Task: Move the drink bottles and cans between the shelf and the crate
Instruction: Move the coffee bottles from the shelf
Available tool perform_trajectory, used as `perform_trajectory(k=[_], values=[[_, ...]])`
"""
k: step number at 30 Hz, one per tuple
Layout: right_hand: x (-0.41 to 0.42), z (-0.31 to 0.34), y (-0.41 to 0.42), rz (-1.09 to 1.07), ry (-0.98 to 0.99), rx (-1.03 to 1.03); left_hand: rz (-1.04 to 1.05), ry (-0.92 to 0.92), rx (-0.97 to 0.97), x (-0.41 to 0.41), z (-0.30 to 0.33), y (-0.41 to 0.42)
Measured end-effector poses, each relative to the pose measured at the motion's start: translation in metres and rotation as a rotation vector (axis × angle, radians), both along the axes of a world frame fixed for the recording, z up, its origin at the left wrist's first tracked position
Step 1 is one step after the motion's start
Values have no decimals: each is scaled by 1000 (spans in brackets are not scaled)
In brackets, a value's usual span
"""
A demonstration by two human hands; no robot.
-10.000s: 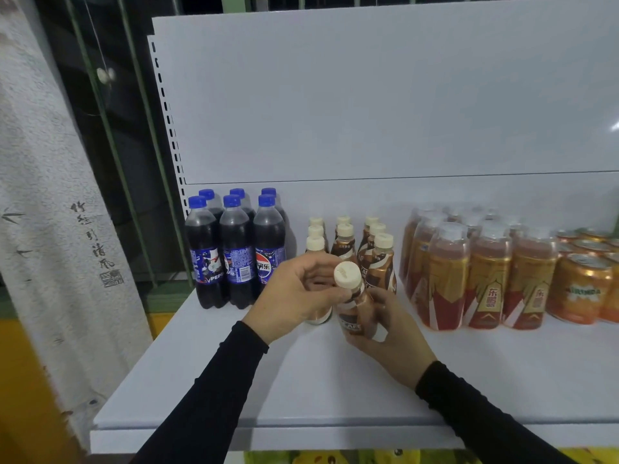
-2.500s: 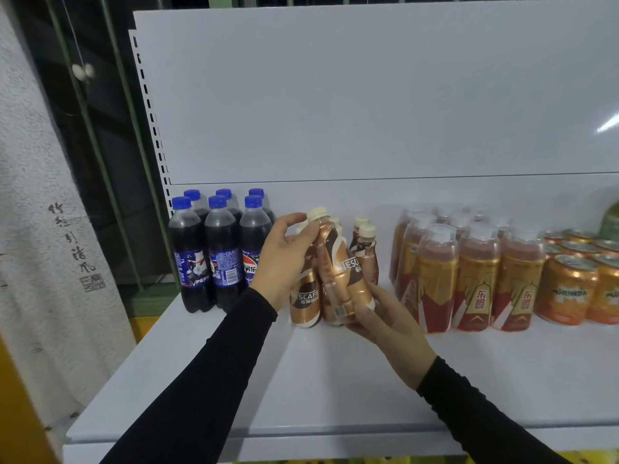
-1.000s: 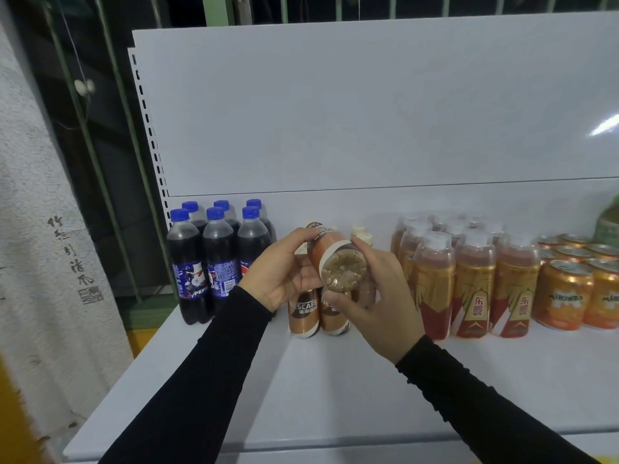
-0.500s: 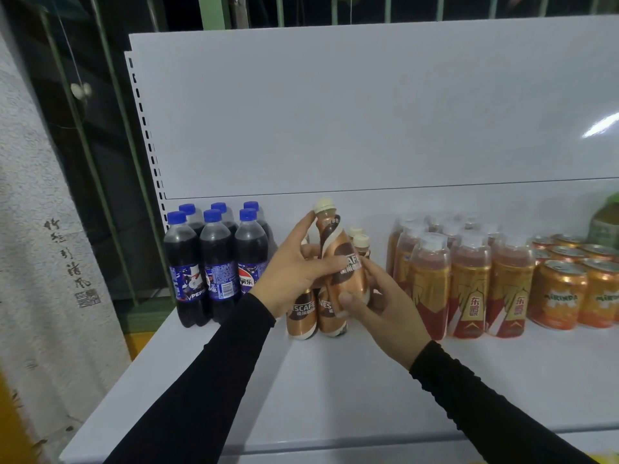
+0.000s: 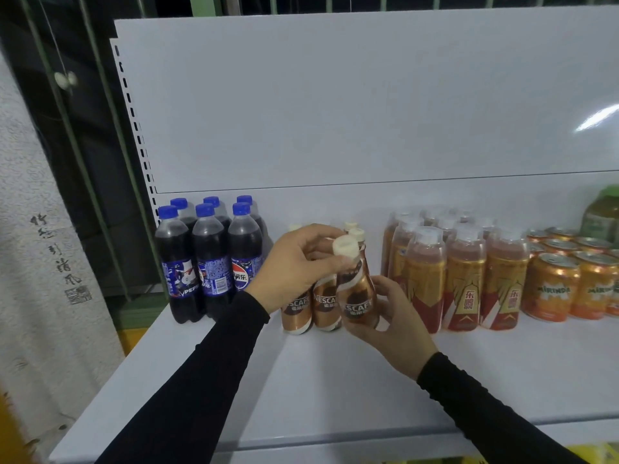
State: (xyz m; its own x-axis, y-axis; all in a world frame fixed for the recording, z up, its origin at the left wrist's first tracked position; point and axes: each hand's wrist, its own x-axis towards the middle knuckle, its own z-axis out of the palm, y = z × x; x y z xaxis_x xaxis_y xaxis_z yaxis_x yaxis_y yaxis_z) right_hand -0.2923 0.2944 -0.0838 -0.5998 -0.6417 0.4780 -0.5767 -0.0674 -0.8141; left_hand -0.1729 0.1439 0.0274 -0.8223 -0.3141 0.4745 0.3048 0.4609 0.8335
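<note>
I hold a brown Nescafe coffee bottle [image 5: 356, 296] with a cream cap, upright and just above the white shelf [image 5: 335, 390]. My right hand [image 5: 395, 316] grips its lower body from the right and below. My left hand [image 5: 294, 262] pinches its neck just under the cap. Beside it, to the left, two more Nescafe bottles [image 5: 310, 308] stand on the shelf, with further cream caps behind them. The crate is out of view.
Several Pepsi bottles [image 5: 207, 259] stand at the shelf's left. Several orange-labelled drink bottles [image 5: 465, 279] stand to the right, then orange Mirinda cans [image 5: 566, 283] and a green bottle [image 5: 603, 212] at the far right. A white back panel rises behind.
The held coffee bottle was tipped with its base toward me a second ago. It has been turned upright and lowered next to the front row of Nescafe bottles.
</note>
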Motion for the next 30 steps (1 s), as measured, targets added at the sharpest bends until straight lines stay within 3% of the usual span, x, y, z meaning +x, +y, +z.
perform_trajectory(k=[7, 14, 18, 23, 27, 30], values=[[-9, -10, 2, -78, 91, 47, -74, -17, -96, -1, -13, 12], [-13, -15, 1, -76, 100, 107, -16, -40, -184, -6, -9, 10], [-15, -15, 4, 4, 93, 125, 84, -149, -483, -14, 8, 5], [-17, -11, 11, 62, 99, 191, 64, -339, -804, -33, 35, 1], [-22, -8, 19, -13, 183, 311, 126, -342, -805, -54, 40, 1], [-29, -12, 26, -62, 279, 517, 165, -346, -771, -69, 40, -1]])
